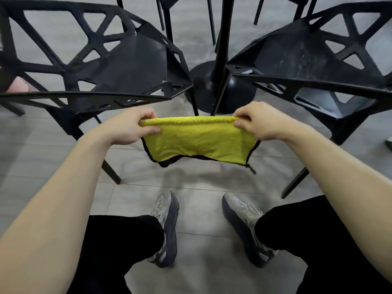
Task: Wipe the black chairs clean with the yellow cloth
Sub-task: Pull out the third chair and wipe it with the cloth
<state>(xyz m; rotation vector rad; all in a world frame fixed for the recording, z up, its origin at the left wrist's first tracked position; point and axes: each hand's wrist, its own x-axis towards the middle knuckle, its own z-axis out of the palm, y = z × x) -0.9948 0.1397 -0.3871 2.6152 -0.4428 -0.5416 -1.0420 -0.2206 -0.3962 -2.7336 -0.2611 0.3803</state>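
A yellow cloth (197, 141) with a black hem hangs stretched in the air between my two hands, folded over along its top edge. My left hand (131, 126) pinches its left top corner and my right hand (261, 122) pinches the right one. Two black chairs with cut-out geometric frames stand in front of me: the left chair (131, 60) and the right chair (297, 54), whose seat shows pale dusty smears. The cloth hangs in the gap between them, touching neither.
A black table pedestal with a round base (201, 81) stands between the chairs. More black chair legs (167, 15) show at the back. My two grey sneakers (165, 228) stand on the grey tiled floor below the cloth.
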